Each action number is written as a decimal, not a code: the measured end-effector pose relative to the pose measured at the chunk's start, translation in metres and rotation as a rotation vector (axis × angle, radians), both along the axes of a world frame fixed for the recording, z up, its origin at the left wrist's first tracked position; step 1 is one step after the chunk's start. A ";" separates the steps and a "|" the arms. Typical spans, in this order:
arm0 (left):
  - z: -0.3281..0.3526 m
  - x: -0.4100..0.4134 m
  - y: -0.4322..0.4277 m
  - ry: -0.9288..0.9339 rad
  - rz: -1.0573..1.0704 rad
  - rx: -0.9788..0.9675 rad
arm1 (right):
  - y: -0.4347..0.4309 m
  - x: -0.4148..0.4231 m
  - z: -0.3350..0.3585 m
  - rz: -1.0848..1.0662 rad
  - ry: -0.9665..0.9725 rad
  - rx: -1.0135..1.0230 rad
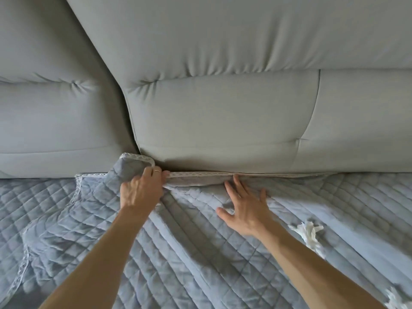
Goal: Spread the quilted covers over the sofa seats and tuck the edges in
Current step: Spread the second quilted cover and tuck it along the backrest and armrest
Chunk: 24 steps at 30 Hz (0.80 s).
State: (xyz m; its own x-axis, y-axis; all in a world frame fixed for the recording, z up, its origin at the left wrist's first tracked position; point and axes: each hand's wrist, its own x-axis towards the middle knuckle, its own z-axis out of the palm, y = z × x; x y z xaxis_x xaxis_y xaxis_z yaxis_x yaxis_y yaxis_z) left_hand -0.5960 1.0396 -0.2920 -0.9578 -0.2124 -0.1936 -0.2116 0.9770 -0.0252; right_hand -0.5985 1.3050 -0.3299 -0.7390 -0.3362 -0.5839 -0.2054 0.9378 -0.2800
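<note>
A blue-grey quilted cover with a white lace edge lies over the sofa seat. Its far edge runs along the crease under the grey back cushion. My left hand, with a ring on one finger, pinches the cover's lace-trimmed corner, which stands up in a fold against the gap between two back cushions. My right hand lies flat on the cover with fingers spread, its fingertips at the crease where the edge goes under the cushion. The cover is wrinkled around both hands.
A second quilted cover lies on the seat to the left, under the raised corner, below the left back cushion. White lace trim bunches at the right, and more shows at the lower right corner.
</note>
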 end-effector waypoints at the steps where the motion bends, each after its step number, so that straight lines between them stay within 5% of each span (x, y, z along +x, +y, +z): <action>1: 0.000 -0.002 -0.005 -0.013 -0.015 -0.018 | 0.000 0.000 -0.005 0.015 -0.003 -0.012; 10: -0.035 0.017 0.032 -0.165 0.250 0.138 | 0.019 0.001 -0.013 -0.107 0.084 0.073; 19: -0.064 0.002 0.033 -0.105 0.420 0.237 | 0.014 -0.007 -0.037 -0.180 0.168 0.106; 24: -0.042 0.035 0.068 -0.085 0.316 0.237 | 0.024 -0.014 -0.027 -0.149 0.084 0.113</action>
